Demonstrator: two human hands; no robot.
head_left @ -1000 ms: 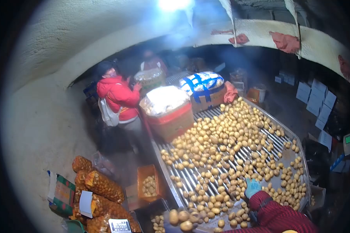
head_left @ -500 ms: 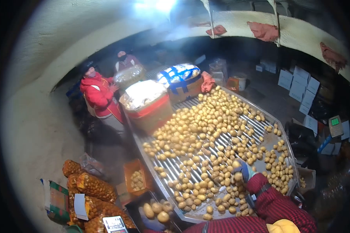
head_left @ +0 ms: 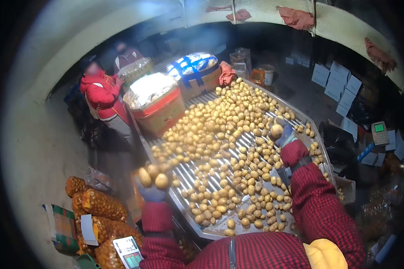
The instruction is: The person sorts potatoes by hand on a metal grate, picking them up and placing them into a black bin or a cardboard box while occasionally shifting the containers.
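Note:
My left hand (head_left: 151,193), in a blue-grey glove, holds several large potatoes (head_left: 161,180) just past the left edge of the slatted metal table (head_left: 182,207). Out over the table's right side, my right hand (head_left: 284,133) is gloved too and closed round one potato (head_left: 276,131). Many loose potatoes (head_left: 220,114) lie spread over the slats between and beyond my hands.
Filled mesh bags (head_left: 104,205) are stacked at the lower left beside a printed card (head_left: 128,252). Two packed boxes (head_left: 159,112) stand at the table's far left. Two people (head_left: 104,96) are behind them. White cartons (head_left: 339,80) and a scale display (head_left: 379,133) are at right.
My left hand has come up and forward with its potatoes from beside the table. My right hand has reached farther up the table and now holds a potato. The view has shifted.

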